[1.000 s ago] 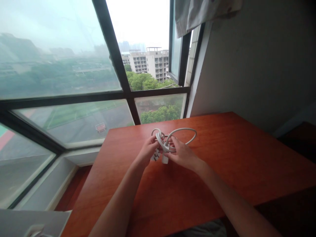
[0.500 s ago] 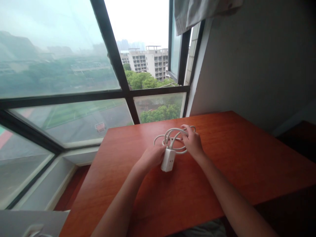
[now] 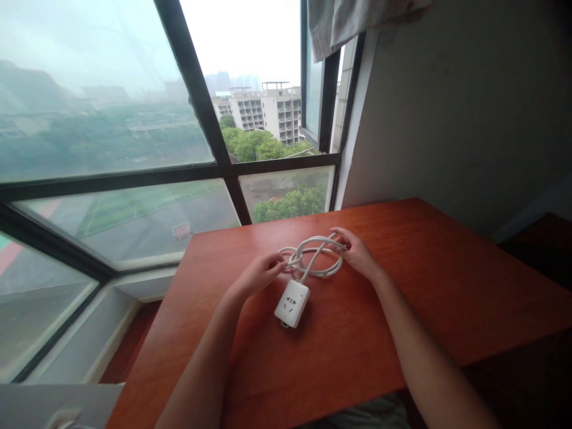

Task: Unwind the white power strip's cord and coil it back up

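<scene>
A white extension socket [image 3: 292, 304] lies face up on the reddish-brown table, its holes showing. From its far end runs a white cable [image 3: 319, 273], loosely coiled in several loops. My left hand [image 3: 260, 273] pinches the left side of the coil, just above the socket, with thumb and fingers closed. On the right side of the coil, my right hand [image 3: 355, 251] grips the cable loops between thumb and fingers. The plug end of the cable cannot be made out.
The wooden table [image 3: 357, 333] reaches to a window with dark frames [image 3: 134, 177] behind it. A grey curtain [image 3: 344, 27] hangs above the open window pane [image 3: 315, 95]. A plain wall [image 3: 429, 125] stands at the right. Cloth shows at the table's near edge.
The socket has turned its face upward and moved slightly nearer and left. My left hand has shifted from beside the socket to the cable; my right hand has moved slightly right with the loops.
</scene>
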{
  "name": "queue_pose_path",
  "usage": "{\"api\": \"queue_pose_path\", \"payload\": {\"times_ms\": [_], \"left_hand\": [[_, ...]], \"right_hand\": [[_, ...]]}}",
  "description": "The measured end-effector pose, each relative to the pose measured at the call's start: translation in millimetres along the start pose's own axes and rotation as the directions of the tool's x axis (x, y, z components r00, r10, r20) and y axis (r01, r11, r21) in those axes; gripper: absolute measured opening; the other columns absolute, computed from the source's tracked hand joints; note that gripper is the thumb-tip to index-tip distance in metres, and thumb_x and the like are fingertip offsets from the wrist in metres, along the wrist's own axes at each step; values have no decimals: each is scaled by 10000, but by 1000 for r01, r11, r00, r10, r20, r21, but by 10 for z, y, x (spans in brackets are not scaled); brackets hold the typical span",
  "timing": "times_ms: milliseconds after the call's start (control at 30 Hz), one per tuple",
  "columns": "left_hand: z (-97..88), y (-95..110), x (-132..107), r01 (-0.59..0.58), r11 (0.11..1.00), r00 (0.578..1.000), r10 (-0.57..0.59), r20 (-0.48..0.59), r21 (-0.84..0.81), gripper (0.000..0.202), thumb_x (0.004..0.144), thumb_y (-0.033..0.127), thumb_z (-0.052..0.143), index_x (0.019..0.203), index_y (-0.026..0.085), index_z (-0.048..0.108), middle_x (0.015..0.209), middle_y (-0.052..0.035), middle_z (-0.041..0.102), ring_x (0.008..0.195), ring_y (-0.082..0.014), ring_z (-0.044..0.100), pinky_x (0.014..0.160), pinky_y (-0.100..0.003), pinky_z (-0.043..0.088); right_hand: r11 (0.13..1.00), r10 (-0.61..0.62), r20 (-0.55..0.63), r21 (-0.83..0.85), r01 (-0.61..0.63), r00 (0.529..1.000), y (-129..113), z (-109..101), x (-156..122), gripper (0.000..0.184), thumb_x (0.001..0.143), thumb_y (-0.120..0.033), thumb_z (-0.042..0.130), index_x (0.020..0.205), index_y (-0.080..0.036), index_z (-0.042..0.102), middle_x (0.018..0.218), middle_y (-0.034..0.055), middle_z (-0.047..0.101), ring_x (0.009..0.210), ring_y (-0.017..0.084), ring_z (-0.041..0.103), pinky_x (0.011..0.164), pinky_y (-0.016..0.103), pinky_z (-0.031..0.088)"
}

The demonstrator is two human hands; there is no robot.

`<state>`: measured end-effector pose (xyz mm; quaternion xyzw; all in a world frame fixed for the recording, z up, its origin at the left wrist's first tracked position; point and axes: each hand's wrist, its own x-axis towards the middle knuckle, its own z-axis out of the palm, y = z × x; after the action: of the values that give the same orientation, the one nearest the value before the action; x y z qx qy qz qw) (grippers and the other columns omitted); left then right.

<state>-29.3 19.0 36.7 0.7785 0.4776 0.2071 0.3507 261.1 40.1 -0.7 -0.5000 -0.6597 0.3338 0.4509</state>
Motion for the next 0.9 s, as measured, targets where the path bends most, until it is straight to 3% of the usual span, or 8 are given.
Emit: {"api": "queue_pose_path", "payload": {"times_ms": [67,167,267,333,433,533,667,900], "left_hand": [[29,13,4,-25,979,999,30,-24,201,355,888,452,454,805,168,653,675,-11,593,606,-129,490,561,-221,313],[42,27,6,-35,908,996,65,-58,418,343,908,400,428,742,185,638,710,-35,629,619,-143,515,574,-236,288],[39,6,15,-51,870,993,95,-65,491,350,917,394,418,725,186,622,728,-45,642,623,-144,520,578,-234,283],[39,-25,24,-65,872,993,105,-55,486,355,918,406,419,722,183,614,714,-37,635,608,-134,504,573,-226,281],[46,-68,31,-76,884,993,109,-44,461,359,914,418,427,714,178,604,674,-15,611,576,-116,468,555,-220,265],[50,-73,30,-81,895,994,107,-34,439,357,911,415,432,707,174,599,642,2,587,559,-105,448,541,-218,249],[51,-39,22,-97,912,994,106,0,400,315,902,383,443,741,171,611,655,6,594,572,-103,462,544,-210,263],[58,-28,13,-123,865,990,139,3,487,288,878,374,477,718,185,624,703,-27,636,601,-129,500,566,-223,288]], "right_hand": [[999,-26,-7,-42,25,1000,14,-20,-23,639,769,-551,630,1278,-181,523,876,33,641,765,178,594,698,293,479],[950,-139,-87,-292,109,986,-26,-49,-41,556,800,-535,609,1254,-215,580,957,76,623,887,233,578,831,372,469],[829,-239,-207,-551,89,949,-71,-41,-50,491,780,-530,631,1161,-222,659,1027,123,572,1014,303,517,934,458,416],[797,-248,-277,-603,33,928,-57,-1,-52,489,767,-528,640,1124,-195,669,1138,160,529,1098,338,482,963,487,397],[861,-149,-315,-508,-34,937,43,85,-41,534,804,-543,576,1160,-145,601,1216,196,530,1136,343,507,950,490,422],[931,-62,-296,-360,-51,953,176,136,-13,571,808,-550,556,1194,-130,528,1154,193,603,1074,313,583,898,461,474],[965,-93,-334,-263,2,938,273,141,20,521,771,-472,628,1176,-157,538,1150,166,638,1025,276,631,877,419,508],[983,-152,-359,-152,103,921,198,283,-2,300,815,-281,563,1097,-205,632,1073,80,706,979,213,669,880,346,526]]}}
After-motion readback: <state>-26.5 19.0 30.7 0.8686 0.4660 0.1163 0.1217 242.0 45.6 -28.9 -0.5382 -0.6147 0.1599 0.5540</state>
